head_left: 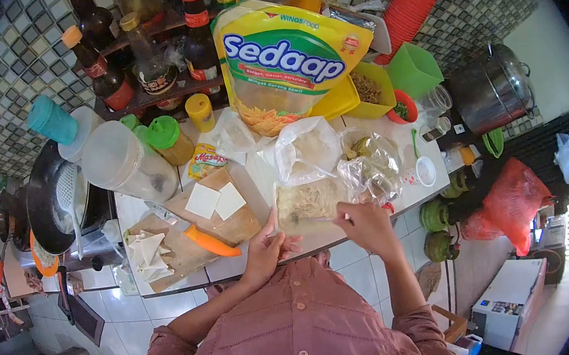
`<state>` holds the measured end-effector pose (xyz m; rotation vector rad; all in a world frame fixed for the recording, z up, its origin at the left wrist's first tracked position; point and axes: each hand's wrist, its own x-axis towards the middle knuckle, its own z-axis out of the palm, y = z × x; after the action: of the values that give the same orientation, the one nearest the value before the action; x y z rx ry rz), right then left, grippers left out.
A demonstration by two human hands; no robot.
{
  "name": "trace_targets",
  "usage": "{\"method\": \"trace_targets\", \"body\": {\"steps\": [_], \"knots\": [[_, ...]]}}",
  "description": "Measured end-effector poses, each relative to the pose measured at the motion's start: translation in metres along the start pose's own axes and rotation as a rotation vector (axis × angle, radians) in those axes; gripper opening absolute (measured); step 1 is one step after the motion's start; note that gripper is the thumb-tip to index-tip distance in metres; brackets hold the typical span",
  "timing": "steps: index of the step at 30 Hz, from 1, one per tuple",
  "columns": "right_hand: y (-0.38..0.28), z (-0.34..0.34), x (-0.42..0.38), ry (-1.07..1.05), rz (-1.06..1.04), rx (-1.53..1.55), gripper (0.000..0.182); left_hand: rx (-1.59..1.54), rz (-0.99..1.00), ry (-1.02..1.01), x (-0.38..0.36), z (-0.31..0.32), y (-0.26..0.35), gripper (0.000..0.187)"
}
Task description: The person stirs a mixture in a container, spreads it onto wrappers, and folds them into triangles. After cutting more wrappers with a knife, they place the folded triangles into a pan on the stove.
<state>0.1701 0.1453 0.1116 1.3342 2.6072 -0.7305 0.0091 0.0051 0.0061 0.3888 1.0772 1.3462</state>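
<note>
My left hand grips the lower left corner of a clear rectangular container holding a pale mashed filling. At the container's right end is my right hand, fingers curled closed; whatever they may hold is hidden. To the left, a wooden cutting board carries two white square wrappers and a knife with an orange handle. White folded pieces lie at the board's left end. Behind the container sit an open white plastic bag and a clear bag with greenish contents.
A large Sedaap pouch stands at the back beside sauce bottles. A wok with a slotted spatula is at left. Right are a small white bowl, a green container and a big pot.
</note>
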Motion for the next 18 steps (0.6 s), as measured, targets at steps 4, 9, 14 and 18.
{"method": "trace_targets", "body": {"steps": [4,9,14,18], "knots": [[0.021,-0.01,-0.002,0.228,0.116,-0.047,0.016,0.004,0.009,-0.011,-0.001,-0.001,-0.001,0.057],[0.028,-0.008,-0.014,0.106,0.024,-0.05,0.017,-0.036,0.001,0.002,-0.001,0.001,-0.001,0.057],[-0.002,0.016,0.003,0.126,0.108,0.074,0.02,0.001,-0.009,-0.005,-0.001,-0.002,-0.001,0.055],[0.025,0.004,-0.001,0.31,0.122,0.016,0.02,-0.016,-0.013,0.018,-0.003,0.0,0.001,0.054]]}}
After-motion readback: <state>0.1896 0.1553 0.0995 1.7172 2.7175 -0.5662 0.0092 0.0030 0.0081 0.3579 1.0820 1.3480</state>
